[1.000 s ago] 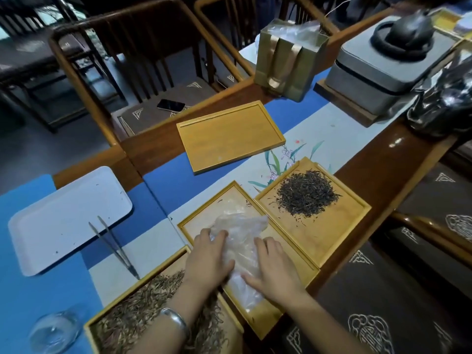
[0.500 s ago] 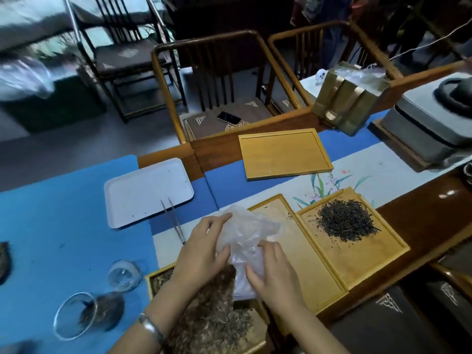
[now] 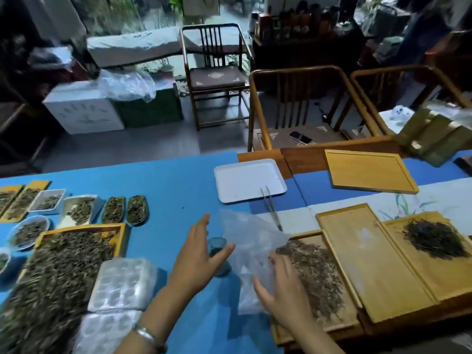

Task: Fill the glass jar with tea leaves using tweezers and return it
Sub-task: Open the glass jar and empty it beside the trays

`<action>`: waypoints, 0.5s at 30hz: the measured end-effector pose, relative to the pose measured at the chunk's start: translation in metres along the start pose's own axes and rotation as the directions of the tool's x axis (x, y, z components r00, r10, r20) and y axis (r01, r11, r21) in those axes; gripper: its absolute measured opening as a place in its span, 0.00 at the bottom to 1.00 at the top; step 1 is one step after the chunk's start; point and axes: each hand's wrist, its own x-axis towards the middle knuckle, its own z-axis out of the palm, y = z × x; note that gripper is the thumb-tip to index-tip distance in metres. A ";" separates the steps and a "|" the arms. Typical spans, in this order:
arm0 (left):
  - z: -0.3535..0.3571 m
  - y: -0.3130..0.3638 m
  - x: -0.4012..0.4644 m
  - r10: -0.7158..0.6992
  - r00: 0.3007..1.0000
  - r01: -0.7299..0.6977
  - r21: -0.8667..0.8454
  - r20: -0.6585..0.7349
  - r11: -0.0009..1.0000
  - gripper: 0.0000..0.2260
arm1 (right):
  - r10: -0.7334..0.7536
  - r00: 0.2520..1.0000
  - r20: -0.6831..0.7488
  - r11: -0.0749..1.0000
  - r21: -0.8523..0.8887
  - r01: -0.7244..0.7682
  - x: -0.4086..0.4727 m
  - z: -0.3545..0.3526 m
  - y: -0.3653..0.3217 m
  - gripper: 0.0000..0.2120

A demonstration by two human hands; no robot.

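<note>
A small glass jar (image 3: pixel 216 246) stands on the blue cloth, partly hidden behind my left hand and a clear plastic bag (image 3: pixel 249 249). My left hand (image 3: pixel 198 259) hovers just left of the jar, fingers spread and holding nothing. My right hand (image 3: pixel 284 297) grips the lower part of the bag, above the left edge of a wooden tray of light tea leaves (image 3: pixel 315 274). The metal tweezers (image 3: pixel 272 209) lie untouched behind the bag, their far end resting on a white tray (image 3: pixel 245 178).
To the right are a bare wooden tray (image 3: pixel 367 256), a tray of dark tea leaves (image 3: pixel 434 240) and a further wooden tray (image 3: pixel 370 172). To the left sit a big tray of leaves (image 3: pixel 69 259), plastic blister packs (image 3: pixel 124 284) and several small dishes. Chairs stand behind the table.
The view has swung left. My left hand let go of the plastic bag and moved left beside the glass jar. My right hand still holds the bag, now off the bare tray.
</note>
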 end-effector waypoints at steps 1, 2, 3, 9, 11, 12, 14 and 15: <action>-0.010 -0.011 -0.010 -0.028 0.999 0.030 -0.072 0.020 0.997 0.36 | -0.002 1.000 0.022 1.000 0.025 0.001 -0.007 0.009 -0.011 0.27; -0.020 -0.021 -0.018 -0.046 0.998 0.051 -0.128 0.040 0.990 0.32 | -0.006 0.999 0.048 0.999 0.046 0.004 -0.012 0.017 -0.020 0.29; -0.029 -0.032 -0.026 -0.062 0.996 0.071 -0.164 0.060 0.984 0.26 | -0.008 0.997 0.071 0.998 0.062 0.004 -0.017 0.024 -0.028 0.30; -0.067 -0.042 -0.037 -0.371 0.908 0.412 -0.572 0.194 0.709 0.15 | -0.109 0.981 0.158 0.993 0.060 0.101 -0.024 0.040 -0.058 0.27; -0.082 -0.038 -0.029 -0.430 0.854 0.517 -0.561 0.292 0.647 0.18 | -0.174 0.965 0.197 0.985 0.022 0.174 -0.020 0.039 -0.059 0.26; -0.088 -0.036 -0.026 -0.433 0.832 0.555 -0.521 0.347 0.649 0.17 | -0.204 0.956 0.209 0.978 0.006 0.207 -0.018 0.039 -0.058 0.25; -0.091 -0.034 -0.026 -0.381 0.824 0.546 -0.413 0.418 0.729 0.12 | -0.239 0.944 0.229 0.968 -0.016 0.249 -0.014 0.038 -0.058 0.23; -0.088 -0.034 -0.027 -0.355 0.836 0.510 -0.354 0.418 0.784 0.09 | -0.249 0.940 0.232 0.965 -0.017 0.260 -0.012 0.038 -0.059 0.22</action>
